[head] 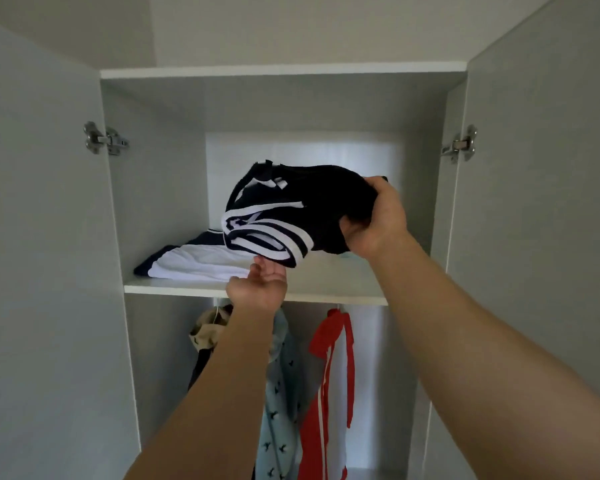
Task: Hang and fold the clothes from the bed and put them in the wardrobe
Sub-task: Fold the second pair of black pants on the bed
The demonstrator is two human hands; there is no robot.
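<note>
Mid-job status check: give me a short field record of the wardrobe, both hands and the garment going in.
held item: folded black striped garment, raised over the shelf
right hand: grips the garment's right end
left hand: palm up under the garment's lower edge, fingertips touching it
on shelf: folded white and navy garment, on the left side
hanging below: beige garment, light blue patterned garment, red and white garment
wardrobe doors: both open
</note>
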